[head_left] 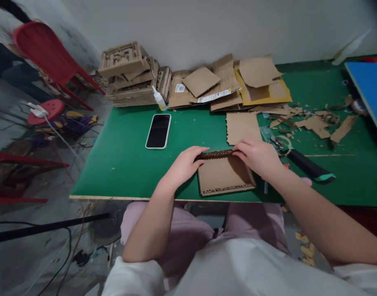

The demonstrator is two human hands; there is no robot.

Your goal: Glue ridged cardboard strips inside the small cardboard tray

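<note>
A shallow cardboard tray (224,174) lies near the front edge of the green table. Along its far side runs a strip with a jagged, corrugated edge (216,154). My left hand (188,162) pinches the strip's left end at the far left corner, and my right hand (256,156) holds its right end at the far right corner. Just beyond the tray, partly behind my right hand, lies a cardboard piece (242,126) with ragged edges.
A phone (158,131) and a glue bottle (159,99) are at the left. Stacked cardboard boxes (123,61) and flat cardboard (202,81) line the wall. A black-handled tool (308,165), scissors (279,144) and scraps (316,124) lie at the right.
</note>
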